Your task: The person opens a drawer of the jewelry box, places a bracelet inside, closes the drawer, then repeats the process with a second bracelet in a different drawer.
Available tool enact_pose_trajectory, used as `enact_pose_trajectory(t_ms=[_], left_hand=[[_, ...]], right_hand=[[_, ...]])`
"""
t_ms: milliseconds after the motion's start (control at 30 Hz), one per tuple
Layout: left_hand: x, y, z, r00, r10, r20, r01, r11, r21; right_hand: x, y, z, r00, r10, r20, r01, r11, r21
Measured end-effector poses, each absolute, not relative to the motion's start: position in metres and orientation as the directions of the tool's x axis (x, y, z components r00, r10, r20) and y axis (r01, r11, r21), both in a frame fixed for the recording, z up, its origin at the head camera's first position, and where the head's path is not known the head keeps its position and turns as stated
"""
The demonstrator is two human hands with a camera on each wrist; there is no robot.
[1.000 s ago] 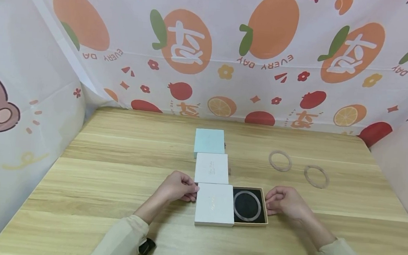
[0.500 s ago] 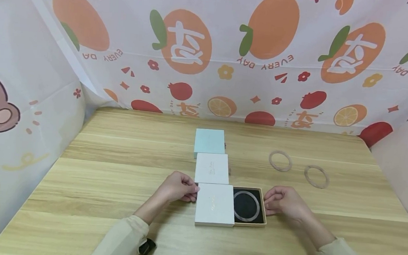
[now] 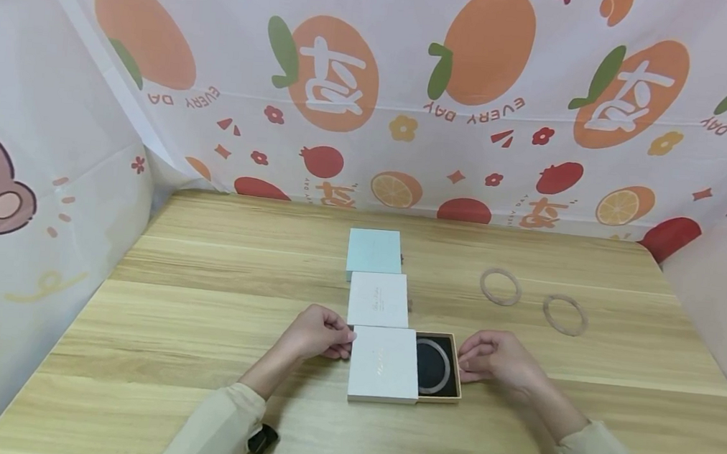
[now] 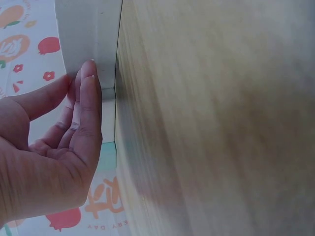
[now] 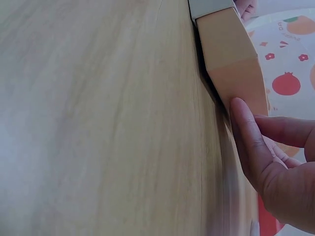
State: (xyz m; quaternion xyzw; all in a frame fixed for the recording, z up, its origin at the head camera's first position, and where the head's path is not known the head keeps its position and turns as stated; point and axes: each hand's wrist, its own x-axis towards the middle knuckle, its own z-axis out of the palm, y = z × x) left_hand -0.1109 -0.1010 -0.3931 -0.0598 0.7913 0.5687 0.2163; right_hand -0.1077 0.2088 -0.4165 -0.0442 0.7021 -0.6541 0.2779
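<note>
The drawer [image 5: 230, 46] has slid deeper into the white sleeve [image 3: 384, 364]; your right hand [image 3: 498, 358] presses its end, your left hand [image 3: 317, 332] the sleeve, fingers loosely extended on both.

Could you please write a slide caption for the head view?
Left hand touches the nearest white box while the right hand touches its partly open drawer, ring inside.
</note>
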Motion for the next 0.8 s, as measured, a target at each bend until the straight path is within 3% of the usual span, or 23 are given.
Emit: enact_pose_trajectory(t_ms=[800], left_hand=[[-0.110, -0.102, -0.390, -0.900, 0.165, -0.404, -0.328, 0.356, 0.875]], right_hand=[[-0.109, 0.192, -0.416, -0.824, -0.445, -0.351, 0.340, 0.108, -0.934]])
